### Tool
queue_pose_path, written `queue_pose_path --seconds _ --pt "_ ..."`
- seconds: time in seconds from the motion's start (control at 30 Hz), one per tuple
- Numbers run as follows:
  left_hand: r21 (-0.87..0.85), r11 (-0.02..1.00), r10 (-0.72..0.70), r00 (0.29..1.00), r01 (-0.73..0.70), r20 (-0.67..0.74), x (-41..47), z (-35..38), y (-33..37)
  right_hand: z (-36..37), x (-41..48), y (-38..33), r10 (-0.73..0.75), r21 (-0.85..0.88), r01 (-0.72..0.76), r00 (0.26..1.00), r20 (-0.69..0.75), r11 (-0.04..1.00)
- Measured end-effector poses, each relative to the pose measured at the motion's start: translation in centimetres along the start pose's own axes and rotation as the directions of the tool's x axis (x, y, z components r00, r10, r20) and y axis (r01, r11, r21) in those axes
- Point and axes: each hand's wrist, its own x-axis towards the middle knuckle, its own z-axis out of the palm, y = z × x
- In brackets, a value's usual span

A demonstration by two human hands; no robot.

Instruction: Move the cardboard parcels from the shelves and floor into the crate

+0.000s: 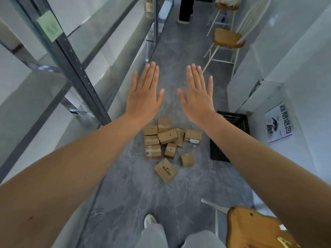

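Head view, the only one supplied: the left hand [143,97] and right hand [198,97] were held out side by side at arm's length, backs up, fingers straight and close together, thumbs pointing towards each other without touching. Neither grip was closed on anything; both were apart and carried nothing. They hung in the air well above the floor [125,203], beyond the goods, which reads as a starting pose and not a reach. The cardboard parcels [167,136] lay in a loose heap along the middle of the aisle floor, several touching or leaning on one another at odd angles, as though tipped out and not stacked. Two lay slightly apart at the near side of the heap: a flat parcel [166,170] set corner-on and a small parcel [186,159] just beyond it. The black lattice crate [234,120] stood at the right edge of the floor against the wall, just beside the heap, presumably set there to keep each carry short. The right forearm covered much of it, so its contents could not be told. The metal shelves [80,74] ran along the left edge of the floor; no parcel could be made out on the levels in view. A wooden stool [250,228] stood at the near right, and two more stools [229,38] stood further down the right side. In my judgement no parcel had yet been transferred and the heap was the nearest work.
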Motion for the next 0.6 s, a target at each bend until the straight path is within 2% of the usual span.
queue_pose_path --seconds 0.27,0.4,0.6 --pt "-0.08 0.997 0.013 0.992 -0.003 0.122 3.1 8.2 3.2 7.2 1.6 4.8 0.047 0.091 -0.062 0.986 0.159 0.994" --pt "-0.037 0.998 -0.045 0.971 0.055 0.233 3.5 13.4 4.2 12.4 2.8 8.1 0.063 0.119 -0.099 0.96 0.274 0.988" --pt "0.027 0.984 -0.173 0.905 0.176 0.39 3.1 21.5 5.4 20.8 2.6 12.2 0.037 0.147 -0.115 0.892 0.45 0.982"
